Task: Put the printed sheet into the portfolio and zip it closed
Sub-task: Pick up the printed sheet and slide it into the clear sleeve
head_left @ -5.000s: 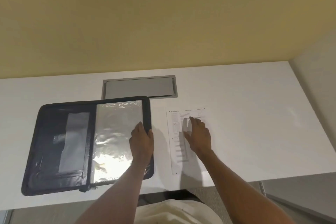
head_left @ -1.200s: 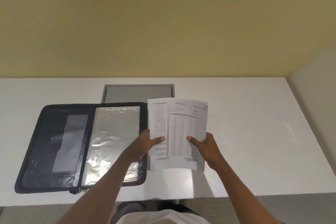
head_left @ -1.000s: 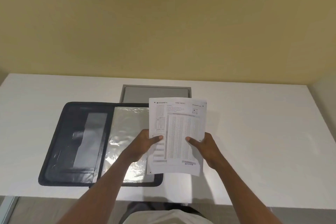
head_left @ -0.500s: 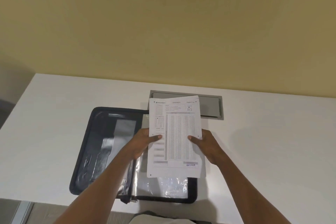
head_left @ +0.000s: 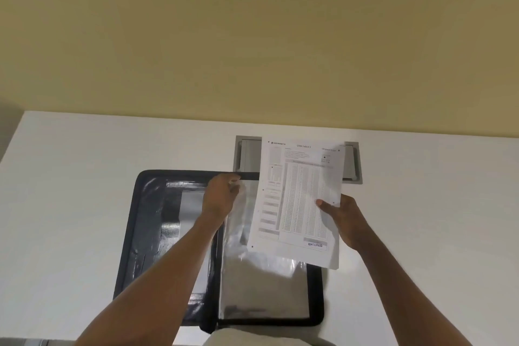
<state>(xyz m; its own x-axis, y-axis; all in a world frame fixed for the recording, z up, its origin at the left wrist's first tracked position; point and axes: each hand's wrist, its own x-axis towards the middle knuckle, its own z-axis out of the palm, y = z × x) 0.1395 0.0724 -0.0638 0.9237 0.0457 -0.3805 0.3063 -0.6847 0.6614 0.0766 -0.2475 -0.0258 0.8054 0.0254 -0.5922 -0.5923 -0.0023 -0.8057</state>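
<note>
A pale yellow wall (head_left: 252, 36) fills the upper half of the view, and below it runs a white desk (head_left: 70, 205). Set into the desk near the wall is a grey rectangular hatch (head_left: 247, 156), partly hidden behind the paper.

The black portfolio (head_left: 134, 247) lies open and flat on the desk, its spine running toward the person. Its left half shows dark pockets with a grey panel; its right half carries a shiny clear plastic sleeve (head_left: 261, 289) that catches the light.

The printed sheet (head_left: 300, 199) is held in the air above the right half of the portfolio, tilted a little, its top edge overlapping the hatch. It shows a dense grid of small marks and the word "ENTERED" near its lower right corner. It is not inside the sleeve.

The right hand (head_left: 348, 219) grips the sheet at its right edge, thumb pressed on the printed face and the other fingers behind the paper, out of sight.

The left hand (head_left: 222, 196) is at the top of the plastic sleeve, near the portfolio's far edge, with fingers curled together and pinching the sleeve's upper corner, which lifts and crinkles beside the sheet's left edge.
</note>
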